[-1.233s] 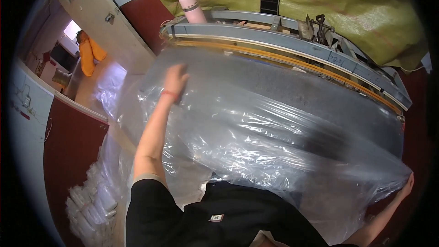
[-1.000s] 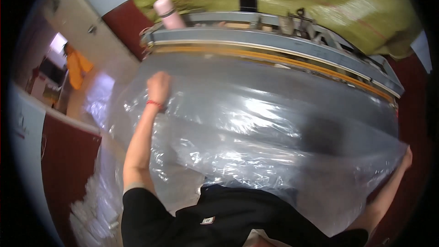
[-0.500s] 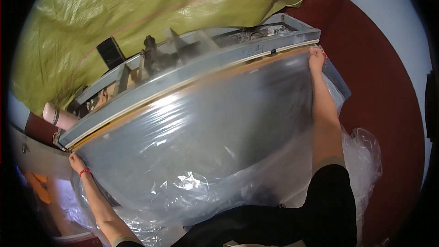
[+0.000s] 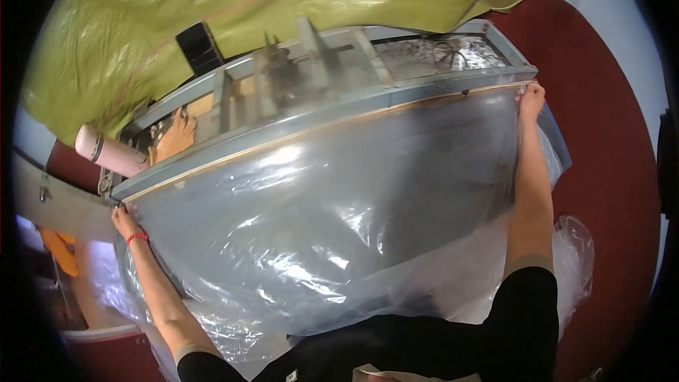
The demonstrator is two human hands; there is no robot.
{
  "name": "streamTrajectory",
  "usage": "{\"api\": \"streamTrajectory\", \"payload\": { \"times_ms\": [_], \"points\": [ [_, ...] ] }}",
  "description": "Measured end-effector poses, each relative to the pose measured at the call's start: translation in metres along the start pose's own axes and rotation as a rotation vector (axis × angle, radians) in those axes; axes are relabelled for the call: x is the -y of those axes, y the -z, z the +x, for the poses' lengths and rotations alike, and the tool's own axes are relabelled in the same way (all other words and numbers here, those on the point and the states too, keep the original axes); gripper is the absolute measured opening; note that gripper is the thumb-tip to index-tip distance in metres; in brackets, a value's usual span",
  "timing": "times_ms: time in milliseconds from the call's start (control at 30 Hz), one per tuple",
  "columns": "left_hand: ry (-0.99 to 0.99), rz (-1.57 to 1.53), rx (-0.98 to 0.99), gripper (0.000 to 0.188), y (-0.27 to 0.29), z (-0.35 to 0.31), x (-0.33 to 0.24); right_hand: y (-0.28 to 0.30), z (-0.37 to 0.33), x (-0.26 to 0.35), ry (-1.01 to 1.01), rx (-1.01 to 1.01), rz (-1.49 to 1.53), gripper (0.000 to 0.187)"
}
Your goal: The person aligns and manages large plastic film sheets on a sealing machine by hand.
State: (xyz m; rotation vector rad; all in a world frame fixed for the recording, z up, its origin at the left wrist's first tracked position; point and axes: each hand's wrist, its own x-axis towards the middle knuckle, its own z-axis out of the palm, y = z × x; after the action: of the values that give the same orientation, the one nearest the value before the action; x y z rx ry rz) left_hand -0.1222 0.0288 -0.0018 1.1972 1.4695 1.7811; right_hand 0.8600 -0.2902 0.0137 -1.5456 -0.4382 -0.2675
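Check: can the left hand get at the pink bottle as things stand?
Likely yes, after letting go: the left hand seems to pinch the clear film. The pink bottle is close by, past the end of the grey bar, its upper part uncovered.

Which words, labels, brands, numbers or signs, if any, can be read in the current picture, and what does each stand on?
None can be read.
Black shirt: a small pale label at the picture's lower edge, too small to read.
Metal frame: partly blurred, no legible marks.
Phone: dark, no legible text.
Pink bottle: no legible text.
Plastic sheet: no lettering visible.
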Motion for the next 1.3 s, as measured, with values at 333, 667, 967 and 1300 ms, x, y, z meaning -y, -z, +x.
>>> {"api": "streamTrajectory", "payload": {
  "times_ms": [333,667,967,1300],
  "points": [
    [0.005,0.092,0.143,0.006,-0.010,-0.042,-0.057,0.025,-0.017,0.042,0.067,0.264,-0.170,0.028],
    [-0.124,0.048,0.436,0.004,0.033,-0.181,-0.180,0.123,-0.053,0.114,0.379,-0.304,-0.834,0.027],
    [-0.127,-0.172,0.546,0.002,0.062,-0.256,-0.254,-0.097,-0.365,0.335,0.540,1.182,0.336,0.032],
    [0.181,0.349,0.901,0.014,0.120,-0.283,-0.245,-0.136,-0.492,0.327,0.093,1.745,0.481,0.014]
  ]
}}
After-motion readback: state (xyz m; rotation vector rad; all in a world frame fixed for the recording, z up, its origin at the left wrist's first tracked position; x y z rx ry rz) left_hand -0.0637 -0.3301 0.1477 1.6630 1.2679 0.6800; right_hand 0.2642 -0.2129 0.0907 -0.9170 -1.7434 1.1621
